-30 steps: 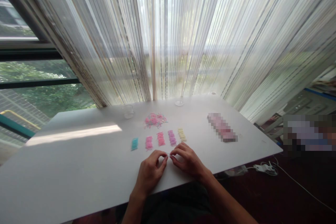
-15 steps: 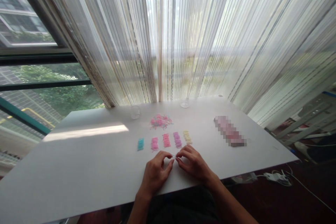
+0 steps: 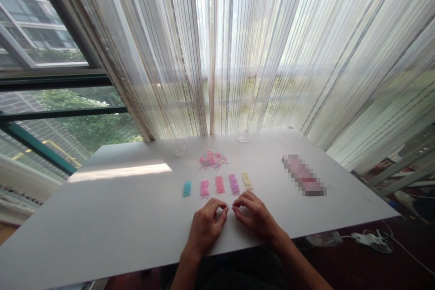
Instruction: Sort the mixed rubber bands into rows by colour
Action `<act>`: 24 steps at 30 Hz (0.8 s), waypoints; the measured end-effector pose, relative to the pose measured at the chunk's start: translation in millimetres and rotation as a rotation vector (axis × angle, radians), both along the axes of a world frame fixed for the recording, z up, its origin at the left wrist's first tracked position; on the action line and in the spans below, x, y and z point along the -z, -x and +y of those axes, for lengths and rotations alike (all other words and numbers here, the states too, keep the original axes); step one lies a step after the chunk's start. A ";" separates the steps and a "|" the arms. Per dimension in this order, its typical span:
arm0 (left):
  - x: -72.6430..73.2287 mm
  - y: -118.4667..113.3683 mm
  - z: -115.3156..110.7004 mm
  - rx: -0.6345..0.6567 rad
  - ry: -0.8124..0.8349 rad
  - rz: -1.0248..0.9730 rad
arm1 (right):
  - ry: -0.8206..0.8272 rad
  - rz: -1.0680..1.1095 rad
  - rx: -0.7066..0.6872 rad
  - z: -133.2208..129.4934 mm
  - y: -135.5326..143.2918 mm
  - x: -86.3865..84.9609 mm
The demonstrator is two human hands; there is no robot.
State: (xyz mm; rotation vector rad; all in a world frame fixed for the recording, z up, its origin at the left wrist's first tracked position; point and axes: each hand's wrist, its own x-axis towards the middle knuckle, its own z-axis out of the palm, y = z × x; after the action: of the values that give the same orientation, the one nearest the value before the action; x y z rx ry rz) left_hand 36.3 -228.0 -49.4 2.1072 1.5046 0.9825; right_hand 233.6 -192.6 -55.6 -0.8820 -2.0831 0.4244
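tabletop (image 3: 129,222): smooth, low sheen | curtain (image 3: 265,31): sheer cloth | container (image 3: 180,147): transparent, glass or plastic

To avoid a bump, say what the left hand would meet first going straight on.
The left hand would probably meet the right hand first, past the small pale piece between them; depth is unclear.

1. The pale piece (image 3: 229,206) between the left hand (image 3: 206,225) and right hand (image 3: 257,217) is too small to identify.
2. Coarse pixelation hides the detail of the pinkish object (image 3: 303,177) on the right.
3. In the far mixed pile (image 3: 212,160), single strands blur together.
4. The near left corner of the white table (image 3: 115,224) is cut off.
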 end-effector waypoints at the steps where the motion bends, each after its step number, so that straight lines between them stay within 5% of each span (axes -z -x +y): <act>1: 0.0 0.0 0.0 0.000 -0.005 0.001 | 0.000 -0.004 -0.001 -0.1 0.3 -0.3; 10: 4.7 0.4 3.2 -0.058 -0.014 -0.049 | -0.011 0.003 0.192 2.0 -6.8 0.7; 24: 8.0 0.9 4.4 -0.040 -0.015 -0.043 | 0.173 -0.096 0.173 0.7 -8.3 0.3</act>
State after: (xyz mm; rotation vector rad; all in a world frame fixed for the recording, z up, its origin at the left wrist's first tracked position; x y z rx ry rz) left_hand 35.4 -223.6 -57.4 2.0598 1.5287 1.0496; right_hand 241.9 -191.9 -55.9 -1.1958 -2.0582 0.4826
